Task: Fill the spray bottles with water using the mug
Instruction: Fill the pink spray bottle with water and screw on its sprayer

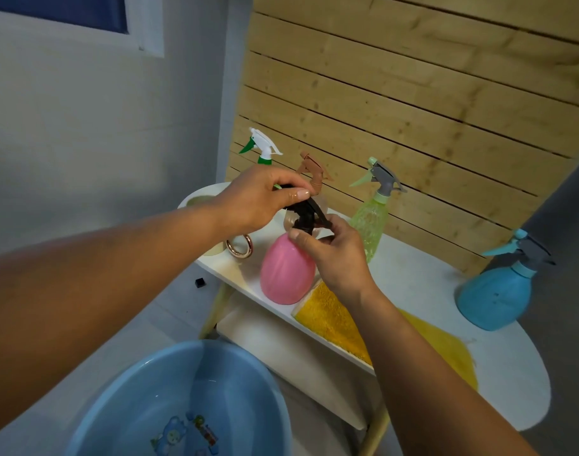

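Observation:
A pink spray bottle stands on the white table with a black spray head at its neck. My left hand grips the top of that spray head. My right hand pinches the black collar at the bottle's neck. Behind them stand a bottle with a white and green head, one with a brown head, and a clear green bottle. A blue spray bottle stands at the right. The mug with a gold handle sits mostly hidden behind my left hand.
A blue basin holding water sits on the floor at the bottom left. A yellow cloth lies on the table under my right forearm. A wooden slat wall backs the table. A small black piece lies on the floor.

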Tool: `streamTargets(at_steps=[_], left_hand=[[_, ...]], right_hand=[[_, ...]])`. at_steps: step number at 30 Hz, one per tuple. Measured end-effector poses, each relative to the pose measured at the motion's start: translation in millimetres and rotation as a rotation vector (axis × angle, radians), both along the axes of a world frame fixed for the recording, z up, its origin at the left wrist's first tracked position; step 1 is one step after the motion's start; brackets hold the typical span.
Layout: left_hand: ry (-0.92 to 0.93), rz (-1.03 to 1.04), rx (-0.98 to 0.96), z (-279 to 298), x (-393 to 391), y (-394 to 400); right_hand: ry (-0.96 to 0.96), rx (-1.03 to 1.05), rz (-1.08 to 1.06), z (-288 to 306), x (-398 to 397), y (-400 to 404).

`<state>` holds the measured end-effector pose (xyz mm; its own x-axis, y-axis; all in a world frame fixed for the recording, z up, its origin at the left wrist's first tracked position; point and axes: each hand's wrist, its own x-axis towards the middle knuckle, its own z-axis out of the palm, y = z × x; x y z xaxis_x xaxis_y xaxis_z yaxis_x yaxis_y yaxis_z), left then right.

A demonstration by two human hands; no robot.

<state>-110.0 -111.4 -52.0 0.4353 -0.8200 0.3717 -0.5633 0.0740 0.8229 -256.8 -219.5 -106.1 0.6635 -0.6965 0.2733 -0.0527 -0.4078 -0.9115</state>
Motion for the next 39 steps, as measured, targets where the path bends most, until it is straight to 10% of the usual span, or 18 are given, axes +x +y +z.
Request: streamTargets(at_steps=[6,15,28,39], left_hand=[[-0.014,-0.011,0.059,2,-11,5],[0.649,0.169,0.056,-64,-37,13],[-0.164,0.218,0.472,-65,-30,0],[-0.096,0.037,0.450,-58,-28,0]], right_hand=[[-0.017,-0.023,0.007,-5,-2,2],[0.004,-0.048,0.029,-4,0,-2],[-0.051,-0.030,-0.046,-10,8,0],[-0.022,-0.052,-0.047,-8,6,-4]])
